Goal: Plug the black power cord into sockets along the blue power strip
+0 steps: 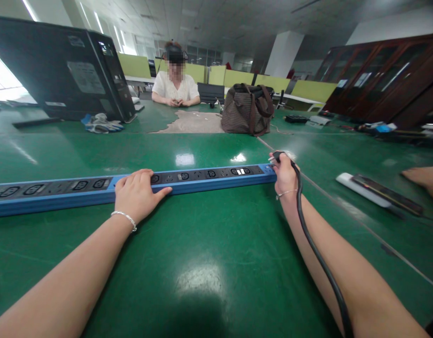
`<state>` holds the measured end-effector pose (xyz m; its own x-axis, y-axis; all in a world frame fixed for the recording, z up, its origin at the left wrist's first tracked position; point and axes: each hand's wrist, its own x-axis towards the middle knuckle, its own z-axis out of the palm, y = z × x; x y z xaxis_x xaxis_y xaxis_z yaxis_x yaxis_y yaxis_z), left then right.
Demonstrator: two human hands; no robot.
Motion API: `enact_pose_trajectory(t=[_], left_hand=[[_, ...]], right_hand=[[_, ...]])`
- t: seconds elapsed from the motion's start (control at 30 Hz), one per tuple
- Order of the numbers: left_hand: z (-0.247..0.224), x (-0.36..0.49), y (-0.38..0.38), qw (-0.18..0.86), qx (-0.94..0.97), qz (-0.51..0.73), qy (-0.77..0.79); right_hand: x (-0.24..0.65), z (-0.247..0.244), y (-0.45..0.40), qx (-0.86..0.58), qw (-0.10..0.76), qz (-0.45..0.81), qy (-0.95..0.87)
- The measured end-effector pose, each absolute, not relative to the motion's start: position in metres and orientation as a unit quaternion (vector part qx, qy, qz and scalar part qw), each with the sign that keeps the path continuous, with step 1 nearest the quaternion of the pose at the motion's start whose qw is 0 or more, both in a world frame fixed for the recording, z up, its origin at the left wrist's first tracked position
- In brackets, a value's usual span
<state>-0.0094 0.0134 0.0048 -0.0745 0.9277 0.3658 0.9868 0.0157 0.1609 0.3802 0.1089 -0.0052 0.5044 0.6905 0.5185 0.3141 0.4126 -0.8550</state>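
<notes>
On the far left, a big black box (79, 75) stands on the green surface (202, 244), with some gloves (102, 123) by its foot. In front of it a long blue strip (195, 180) lies side to side across the surface, with a row of sockets on top. Its left end goes out of view.

The left hand (136, 195) lies over the strip, well back from the right end. Its fingers touch the strip, and the thumb is spread apart from them, along the side near the person.

Past that hand, more sockets run to the right, up to the blue end piece (268, 168). Behind the strip, across the surface, another person (176, 87) sits to the left of a brown bag (244, 110).

The right hand (286, 173) is at the right end, so it is the nearer one to that end. Its fingers are pinched on a black plug (278, 156). The prongs point left, just by the end piece. I can't tell if they touch it. A black cord (306, 225) hangs down along the right arm.

Farther right lie a white and black thing (371, 190) and another person's hand (424, 178).
</notes>
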Motion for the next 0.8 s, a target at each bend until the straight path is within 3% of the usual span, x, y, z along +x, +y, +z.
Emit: enact_pose_trajectory(t=[0.43,0.8], left_hand=[[0.004,-0.010,0.014,0.098,-0.676,-0.180,-0.708],[0.003,-0.011,0.016,0.088,-0.679,-0.183,-0.705]], right_hand=[[0.288,0.010,0.076,-0.507,0.483,0.147,-0.699],[0.270,0.007,0.079,-0.549,0.442,0.125,-0.699]])
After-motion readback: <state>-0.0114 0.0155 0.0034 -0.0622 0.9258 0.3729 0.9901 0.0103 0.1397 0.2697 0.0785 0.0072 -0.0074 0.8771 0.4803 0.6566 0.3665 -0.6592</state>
